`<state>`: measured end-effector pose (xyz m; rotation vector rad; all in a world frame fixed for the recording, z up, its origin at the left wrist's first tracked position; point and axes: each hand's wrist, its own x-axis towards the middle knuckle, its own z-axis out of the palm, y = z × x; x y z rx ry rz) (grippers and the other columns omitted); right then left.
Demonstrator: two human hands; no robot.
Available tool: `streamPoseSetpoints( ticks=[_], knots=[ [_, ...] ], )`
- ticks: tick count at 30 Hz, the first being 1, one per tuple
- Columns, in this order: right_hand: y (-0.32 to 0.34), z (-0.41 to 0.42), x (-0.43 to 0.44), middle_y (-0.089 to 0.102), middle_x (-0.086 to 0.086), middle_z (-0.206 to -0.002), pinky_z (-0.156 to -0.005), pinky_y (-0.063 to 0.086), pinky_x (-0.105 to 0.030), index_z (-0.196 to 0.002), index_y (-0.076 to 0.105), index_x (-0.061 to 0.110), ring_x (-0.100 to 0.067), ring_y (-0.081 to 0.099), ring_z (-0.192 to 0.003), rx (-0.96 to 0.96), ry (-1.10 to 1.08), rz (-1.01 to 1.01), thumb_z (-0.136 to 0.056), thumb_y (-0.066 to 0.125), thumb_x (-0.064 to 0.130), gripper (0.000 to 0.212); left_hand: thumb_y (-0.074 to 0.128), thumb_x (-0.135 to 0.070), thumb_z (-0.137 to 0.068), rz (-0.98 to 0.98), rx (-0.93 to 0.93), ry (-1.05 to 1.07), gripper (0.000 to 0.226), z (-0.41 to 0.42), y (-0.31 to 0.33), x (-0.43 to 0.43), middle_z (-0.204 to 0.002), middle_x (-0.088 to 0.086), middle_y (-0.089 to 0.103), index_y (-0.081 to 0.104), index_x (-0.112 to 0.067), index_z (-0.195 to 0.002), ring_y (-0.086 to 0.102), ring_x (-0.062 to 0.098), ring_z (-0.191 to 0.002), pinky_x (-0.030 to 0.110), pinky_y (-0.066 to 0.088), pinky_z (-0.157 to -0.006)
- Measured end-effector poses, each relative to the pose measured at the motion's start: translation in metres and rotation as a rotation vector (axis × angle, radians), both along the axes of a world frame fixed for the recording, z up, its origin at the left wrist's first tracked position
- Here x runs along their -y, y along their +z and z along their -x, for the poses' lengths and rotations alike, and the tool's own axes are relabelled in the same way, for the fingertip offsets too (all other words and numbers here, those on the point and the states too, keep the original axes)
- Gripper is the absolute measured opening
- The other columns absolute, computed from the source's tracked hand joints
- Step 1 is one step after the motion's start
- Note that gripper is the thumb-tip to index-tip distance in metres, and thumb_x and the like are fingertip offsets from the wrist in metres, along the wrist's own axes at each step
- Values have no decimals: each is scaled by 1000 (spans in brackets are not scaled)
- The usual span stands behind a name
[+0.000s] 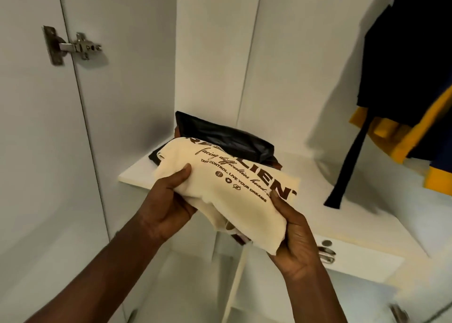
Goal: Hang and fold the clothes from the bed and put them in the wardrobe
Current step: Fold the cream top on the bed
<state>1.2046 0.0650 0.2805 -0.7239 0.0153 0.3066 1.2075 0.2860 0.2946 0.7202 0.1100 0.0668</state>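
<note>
Two hands: we are pinching the folded cream cotton T-shirt with brown lettering (234,188), left hand (168,207) at its left edge, right hand (296,239) at its near right corner, thumbs on top. We are holding it over the white wardrobe shelf (342,200), just near of a folded black garment (227,139).

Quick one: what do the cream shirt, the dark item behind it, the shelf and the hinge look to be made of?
Shirt: soft matte knit, probably cotton; it creases limply and carries a flat brown print.
Dark item: smoother fabric with a faint sheen, possibly synthetic; unclear.
Shelf: white laminated board by the look, smooth face.
Hinge: bare silvery metal, glinting.
</note>
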Motion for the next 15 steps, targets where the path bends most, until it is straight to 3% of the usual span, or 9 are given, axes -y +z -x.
streamPoseSetpoints(
  ticks=[7,11,15],
  knots=[
    [5,-112,-3,75,-13,-122,-84,59,-60,-126,69,24,-36,74,-106,-37,5,25,-100,63,29,28,59,-15,-102,-21,-22,12,31,-117,-3,3,-124,15,74,63,-14,-132,76,30,-102,55,60,-88],
    [2,-201,4,70,-14,-131,-89,57,-63,-141,59,29,-40,68,-120,-30,-43,77,-96,69,28,46,59,-11,-100,-14,-97,40,32,-193,6,11,-120,17,75,62,-11,-131,73,34,-109,54,59,-94],
    [1,-287,-2,75,-16,-121,-89,60,-56,-134,64,19,-37,71,-113,-74,-98,139,-97,70,22,38,54,-11,-102,-55,-171,100,21,-272,1,17,-102,16,79,68,-6,-118,78,30,-86,46,57,-84]
  ],
)
